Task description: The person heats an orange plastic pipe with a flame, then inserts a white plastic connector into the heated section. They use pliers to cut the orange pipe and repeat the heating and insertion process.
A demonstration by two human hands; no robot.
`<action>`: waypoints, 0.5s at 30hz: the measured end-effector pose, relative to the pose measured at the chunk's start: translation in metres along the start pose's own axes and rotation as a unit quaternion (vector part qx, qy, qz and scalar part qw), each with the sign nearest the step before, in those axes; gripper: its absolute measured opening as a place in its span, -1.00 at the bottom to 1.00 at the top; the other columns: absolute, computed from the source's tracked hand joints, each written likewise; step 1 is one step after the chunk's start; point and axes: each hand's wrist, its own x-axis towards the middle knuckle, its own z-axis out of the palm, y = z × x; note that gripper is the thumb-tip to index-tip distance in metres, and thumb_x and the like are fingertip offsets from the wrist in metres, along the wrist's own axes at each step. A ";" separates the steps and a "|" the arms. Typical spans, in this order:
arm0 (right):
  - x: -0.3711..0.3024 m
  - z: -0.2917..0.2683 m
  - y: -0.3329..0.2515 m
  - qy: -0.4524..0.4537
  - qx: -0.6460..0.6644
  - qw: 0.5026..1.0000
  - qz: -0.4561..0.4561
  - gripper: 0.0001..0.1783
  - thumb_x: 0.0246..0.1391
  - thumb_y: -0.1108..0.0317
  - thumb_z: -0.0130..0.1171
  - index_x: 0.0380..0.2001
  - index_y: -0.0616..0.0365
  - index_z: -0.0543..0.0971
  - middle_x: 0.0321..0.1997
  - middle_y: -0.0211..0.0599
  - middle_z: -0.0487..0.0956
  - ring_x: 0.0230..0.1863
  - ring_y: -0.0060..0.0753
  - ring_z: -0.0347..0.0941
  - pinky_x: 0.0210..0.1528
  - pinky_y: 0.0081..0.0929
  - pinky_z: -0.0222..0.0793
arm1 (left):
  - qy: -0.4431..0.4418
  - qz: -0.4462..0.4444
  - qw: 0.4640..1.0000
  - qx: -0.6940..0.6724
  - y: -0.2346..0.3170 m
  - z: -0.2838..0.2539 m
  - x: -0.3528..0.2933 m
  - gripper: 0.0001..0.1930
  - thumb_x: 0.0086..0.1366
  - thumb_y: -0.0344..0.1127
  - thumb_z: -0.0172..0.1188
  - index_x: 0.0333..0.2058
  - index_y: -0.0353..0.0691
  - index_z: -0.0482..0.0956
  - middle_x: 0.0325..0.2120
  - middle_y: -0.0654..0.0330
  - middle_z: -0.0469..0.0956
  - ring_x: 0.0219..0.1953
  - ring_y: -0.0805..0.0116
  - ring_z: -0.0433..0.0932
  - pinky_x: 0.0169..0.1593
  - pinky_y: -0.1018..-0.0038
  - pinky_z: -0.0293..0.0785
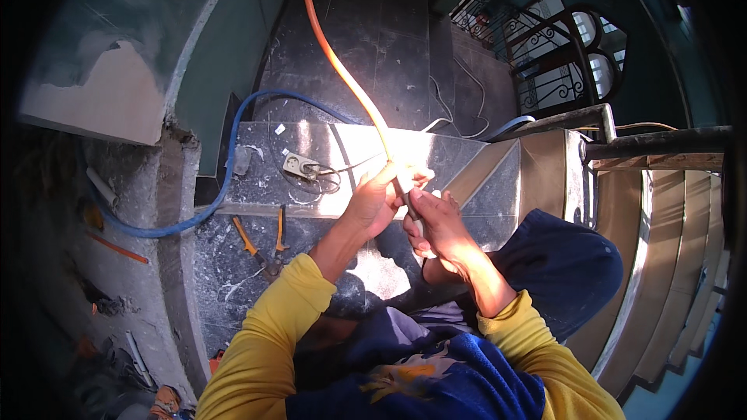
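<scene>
An orange flexible hose (341,70) hangs down from the top of the view to my two hands. Its lower part runs into a pale grey tube-like length (404,183), which passes between my hands. With its fingers curled, my left hand (375,204) grips the upper part where orange turns pale. My right hand (445,225) is closed round the lower part, thumb on top. Whether the pale length is a separate piece or the hose's own end, I cannot tell. Below and left of my left hand, pliers (247,239) with orange handles lie spread on the dark tile.
A power strip (296,163) with a plugged-in cord lies on the sunlit step beyond my left hand. A thick blue hose (229,171) curves along the left. Stairs (661,249) descend at the right beside a dark rail (661,140). Several tools and scraps lie at lower left.
</scene>
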 end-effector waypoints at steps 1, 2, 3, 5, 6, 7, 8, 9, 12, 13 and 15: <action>0.004 0.001 0.002 0.033 -0.081 0.995 -0.041 -0.54 0.63 -0.08 -0.05 0.05 0.12 0.55 -0.54 -0.39 0.44 -0.75 -0.58 0.22 -0.75 -0.62 0.03 | 0.006 0.011 1.000 -0.018 0.012 0.008 0.003 -0.72 0.63 -0.24 0.10 0.10 -0.35 0.51 -0.11 0.07 0.64 0.06 0.17 0.67 0.17 0.22 0.62; 0.003 0.003 0.005 0.044 -0.247 0.964 -0.092 -0.57 0.61 -0.03 -0.01 0.01 0.15 0.56 -0.50 -0.29 0.49 -0.64 -0.43 0.33 -0.50 -0.42 0.22 | 0.004 0.017 0.999 -0.046 0.017 -0.003 0.012 -0.74 0.63 -0.25 0.09 0.07 -0.33 0.50 -0.15 0.11 0.61 -0.01 0.22 0.65 0.11 0.23 0.62; 0.003 0.005 0.005 0.074 -0.408 0.899 -0.142 -0.59 0.59 0.01 0.03 -0.02 0.18 0.57 -0.46 -0.19 0.54 -0.54 -0.28 0.45 -0.26 -0.21 0.41 | 0.001 0.024 0.997 -0.075 0.021 -0.018 0.026 -0.77 0.63 -0.26 0.09 0.03 -0.32 0.50 -0.20 0.15 0.58 -0.09 0.27 0.63 0.05 0.23 0.62; -0.004 0.013 0.013 0.115 -0.536 0.809 -0.213 -0.64 0.53 0.09 0.09 -0.06 0.22 0.58 -0.27 0.08 0.57 -0.24 0.09 0.54 0.11 0.12 0.37 | -0.037 -0.045 0.975 -0.213 0.037 -0.027 0.040 -0.84 0.63 -0.27 0.09 -0.12 -0.23 0.47 -0.39 0.24 0.45 -0.44 0.41 0.41 -0.17 0.30 0.55; -0.010 0.022 0.015 0.137 -0.521 0.813 -0.219 -0.66 0.51 0.13 0.11 -0.06 0.23 0.58 -0.17 0.19 0.55 -0.10 0.25 0.51 0.23 0.23 0.27 | -0.033 -0.025 0.978 -0.207 0.038 -0.027 0.034 -0.85 0.63 -0.27 0.07 -0.15 -0.20 0.45 -0.42 0.26 0.42 -0.49 0.45 0.36 -0.20 0.34 0.52; -0.011 0.029 0.016 0.150 -0.517 0.812 -0.227 -0.67 0.49 0.15 0.13 -0.06 0.24 0.58 -0.09 0.27 0.53 0.00 0.37 0.47 0.28 0.30 0.23 | -0.032 -0.003 0.980 -0.198 0.039 -0.026 0.030 -0.84 0.63 -0.26 0.05 -0.19 -0.18 0.43 -0.46 0.29 0.39 -0.55 0.49 0.31 -0.23 0.38 0.49; -0.013 0.033 0.017 0.168 -0.514 0.809 -0.231 -0.69 0.47 0.17 0.15 -0.06 0.25 0.58 -0.02 0.34 0.50 0.09 0.49 0.43 0.33 0.38 0.18 | -0.037 0.013 0.980 -0.193 0.041 -0.008 0.028 -0.82 0.64 -0.26 0.04 -0.22 -0.15 0.41 -0.50 0.32 0.36 -0.60 0.53 0.27 -0.27 0.42 0.47; -0.014 0.033 0.018 0.177 -0.521 0.801 -0.234 -0.69 0.46 0.18 0.16 -0.05 0.25 0.58 0.03 0.37 0.46 0.14 0.57 0.37 0.33 0.41 0.18 | 0.110 0.051 0.991 -0.051 0.035 0.013 0.022 -0.80 0.65 -0.23 -0.01 -0.25 -0.11 0.40 -0.58 0.41 0.27 -0.68 0.58 0.15 -0.37 0.48 0.38; -0.018 0.039 0.013 0.182 -0.536 0.793 -0.226 -0.70 0.44 0.20 0.19 -0.03 0.25 0.58 0.01 0.37 0.44 0.16 0.62 0.34 0.35 0.43 0.17 | 0.105 0.104 0.989 0.022 0.023 0.007 0.022 -0.78 0.66 -0.19 -0.04 -0.24 -0.10 0.40 -0.61 0.47 0.22 -0.68 0.60 0.14 -0.47 0.48 0.30; -0.017 0.037 0.015 0.182 -0.545 0.785 -0.233 -0.70 0.44 0.19 0.18 -0.03 0.25 0.58 -0.01 0.37 0.44 0.17 0.62 0.32 0.36 0.43 0.14 | 0.088 0.102 0.991 0.006 0.022 0.006 0.020 -0.78 0.66 -0.19 -0.03 -0.24 -0.10 0.40 -0.62 0.46 0.22 -0.68 0.60 0.14 -0.49 0.48 0.28; -0.012 0.027 0.020 0.174 -0.576 0.754 -0.264 -0.68 0.48 0.16 0.14 -0.02 0.23 0.58 -0.10 0.31 0.47 0.09 0.50 0.38 0.26 0.34 0.24 | 0.053 0.098 0.993 -0.024 0.020 0.003 0.017 -0.79 0.65 -0.19 -0.02 -0.23 -0.11 0.41 -0.62 0.45 0.22 -0.68 0.58 0.14 -0.52 0.48 0.24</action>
